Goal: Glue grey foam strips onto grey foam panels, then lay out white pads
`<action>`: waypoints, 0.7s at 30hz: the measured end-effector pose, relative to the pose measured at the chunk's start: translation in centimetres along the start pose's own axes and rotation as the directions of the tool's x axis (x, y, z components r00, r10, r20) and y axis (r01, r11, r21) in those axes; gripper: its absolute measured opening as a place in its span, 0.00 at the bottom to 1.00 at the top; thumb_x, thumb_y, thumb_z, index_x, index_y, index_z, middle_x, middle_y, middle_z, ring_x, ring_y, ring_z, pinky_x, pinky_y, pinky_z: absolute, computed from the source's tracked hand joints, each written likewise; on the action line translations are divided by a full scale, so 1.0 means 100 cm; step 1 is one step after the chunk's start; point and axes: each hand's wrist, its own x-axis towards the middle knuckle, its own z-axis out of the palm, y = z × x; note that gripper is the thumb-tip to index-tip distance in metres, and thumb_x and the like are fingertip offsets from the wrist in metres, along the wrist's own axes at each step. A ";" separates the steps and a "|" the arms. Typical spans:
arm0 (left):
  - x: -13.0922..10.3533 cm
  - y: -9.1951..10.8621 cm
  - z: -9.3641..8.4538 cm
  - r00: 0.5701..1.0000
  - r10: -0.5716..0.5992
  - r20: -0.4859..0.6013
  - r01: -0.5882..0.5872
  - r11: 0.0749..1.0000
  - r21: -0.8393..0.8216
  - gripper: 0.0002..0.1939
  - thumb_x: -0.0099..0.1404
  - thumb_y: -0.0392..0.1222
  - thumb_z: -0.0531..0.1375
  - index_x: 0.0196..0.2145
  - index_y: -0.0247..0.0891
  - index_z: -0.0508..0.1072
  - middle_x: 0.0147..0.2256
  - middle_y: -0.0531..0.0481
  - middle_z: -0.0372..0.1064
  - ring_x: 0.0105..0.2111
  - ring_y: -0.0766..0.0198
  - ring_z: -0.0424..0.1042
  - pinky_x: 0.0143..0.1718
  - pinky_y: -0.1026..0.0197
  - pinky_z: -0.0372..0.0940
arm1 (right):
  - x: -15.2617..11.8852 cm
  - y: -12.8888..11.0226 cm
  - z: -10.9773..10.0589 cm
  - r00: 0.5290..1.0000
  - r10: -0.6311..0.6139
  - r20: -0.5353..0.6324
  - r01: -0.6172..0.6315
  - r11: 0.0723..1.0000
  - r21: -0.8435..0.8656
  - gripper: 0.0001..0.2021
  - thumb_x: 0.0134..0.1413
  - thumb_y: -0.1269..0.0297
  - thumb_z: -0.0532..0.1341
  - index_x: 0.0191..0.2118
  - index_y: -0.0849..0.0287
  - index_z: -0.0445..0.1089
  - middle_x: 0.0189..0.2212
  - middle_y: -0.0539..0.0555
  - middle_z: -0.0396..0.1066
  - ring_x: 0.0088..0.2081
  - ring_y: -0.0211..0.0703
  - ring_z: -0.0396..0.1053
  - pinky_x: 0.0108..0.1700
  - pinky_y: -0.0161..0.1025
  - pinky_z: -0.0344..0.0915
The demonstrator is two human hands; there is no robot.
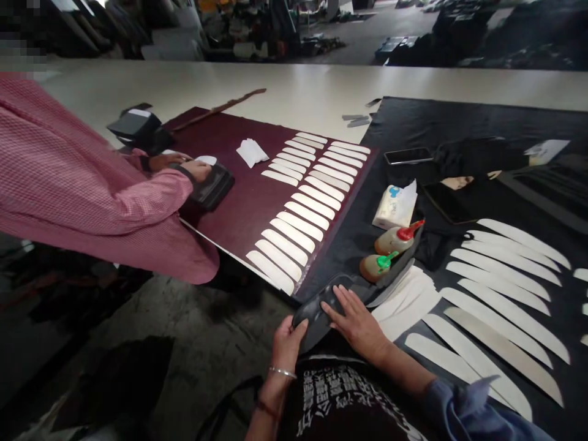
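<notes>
A black, elongated piece with a rounded end, leather-like (316, 309), lies at the table's near edge in front of my body. My left hand (285, 346) pinches its left end, thumb on top. Flat across its right part rests my right hand (361, 321), fingers spread. Right beside that hand is a fanned stack of white strips (407, 300). Just beyond stand two squeeze bottles of amber liquid, one with a green nozzle (379, 266), the other with a red nozzle (397, 239).
White curved strips (500, 294) lie in rows on black material at right. Shorter white strips (305, 208) line a maroon sheet (215, 144). A tissue pack (395, 205) and phone (408, 156) lie beyond the bottles. At left, a co-worker in a pink checked sleeve (151, 196) handles dark stacked pieces (214, 187).
</notes>
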 end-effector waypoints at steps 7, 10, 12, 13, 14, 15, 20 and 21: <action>-0.012 0.027 -0.003 0.995 0.104 0.010 -0.104 0.987 0.123 0.16 0.47 0.53 0.65 0.25 0.36 0.70 0.20 0.57 0.62 0.23 0.69 0.60 0.26 0.67 0.56 | 0.025 0.000 -0.026 0.998 0.055 -0.028 -0.055 0.998 0.005 0.18 0.59 0.66 0.52 0.54 0.62 0.64 0.54 0.66 0.61 0.57 0.53 0.55 0.55 0.52 0.58; -0.020 0.051 -0.014 0.988 0.146 0.054 -0.153 0.972 0.179 0.14 0.46 0.50 0.65 0.24 0.36 0.72 0.21 0.56 0.62 0.24 0.68 0.59 0.27 0.67 0.56 | 0.053 -0.003 -0.049 0.999 0.032 -0.024 -0.031 0.999 0.032 0.17 0.60 0.64 0.52 0.53 0.60 0.65 0.55 0.63 0.60 0.59 0.54 0.52 0.56 0.53 0.53; -0.027 0.069 -0.023 0.975 0.190 0.113 -0.213 0.945 0.250 0.13 0.47 0.49 0.65 0.24 0.36 0.73 0.22 0.55 0.62 0.25 0.67 0.60 0.28 0.66 0.57 | 0.070 -0.007 -0.066 1.000 -0.010 -0.011 0.010 0.997 0.081 0.18 0.60 0.62 0.51 0.55 0.59 0.63 0.55 0.62 0.61 0.59 0.53 0.52 0.57 0.55 0.49; -0.030 0.079 -0.026 0.967 0.209 0.146 -0.243 0.926 0.287 0.12 0.48 0.48 0.64 0.24 0.36 0.73 0.22 0.54 0.63 0.25 0.67 0.60 0.28 0.66 0.57 | 0.078 -0.010 -0.074 0.999 -0.039 0.007 0.038 0.992 0.121 0.19 0.61 0.60 0.51 0.55 0.59 0.62 0.53 0.62 0.63 0.57 0.53 0.54 0.57 0.55 0.48; -0.034 0.089 -0.029 0.958 0.222 0.179 -0.270 0.908 0.320 0.11 0.49 0.48 0.64 0.25 0.36 0.74 0.22 0.54 0.63 0.26 0.67 0.60 0.28 0.66 0.57 | 0.084 -0.012 -0.082 0.997 -0.074 0.036 0.067 0.983 0.169 0.18 0.61 0.60 0.51 0.54 0.59 0.63 0.50 0.61 0.67 0.55 0.51 0.58 0.57 0.55 0.47; -0.039 0.098 -0.031 0.952 0.226 0.206 -0.287 0.894 0.344 0.11 0.49 0.48 0.64 0.25 0.36 0.74 0.22 0.54 0.63 0.26 0.66 0.60 0.28 0.66 0.57 | 0.090 -0.015 -0.091 0.991 -0.108 0.077 0.089 0.971 0.220 0.17 0.61 0.60 0.50 0.51 0.60 0.65 0.45 0.60 0.70 0.50 0.50 0.62 0.57 0.55 0.46; -0.057 0.130 -0.027 0.972 0.221 0.076 -0.229 0.964 0.132 0.16 0.44 0.47 0.67 0.30 0.36 0.74 0.25 0.52 0.68 0.25 0.66 0.64 0.26 0.65 0.60 | 0.103 -0.024 -0.131 0.944 -0.073 0.322 -0.097 0.871 0.482 0.13 0.60 0.58 0.50 0.32 0.60 0.66 0.29 0.53 0.68 0.32 0.41 0.66 0.40 0.40 0.61; -0.060 0.132 -0.023 0.976 0.217 0.031 -0.217 0.976 -0.011 0.19 0.43 0.47 0.68 0.33 0.36 0.74 0.28 0.51 0.69 0.27 0.64 0.66 0.28 0.64 0.63 | 0.102 -0.026 -0.137 0.938 -0.026 0.345 -0.172 0.829 0.531 0.13 0.60 0.57 0.50 0.31 0.59 0.65 0.28 0.52 0.67 0.31 0.40 0.65 0.36 0.37 0.61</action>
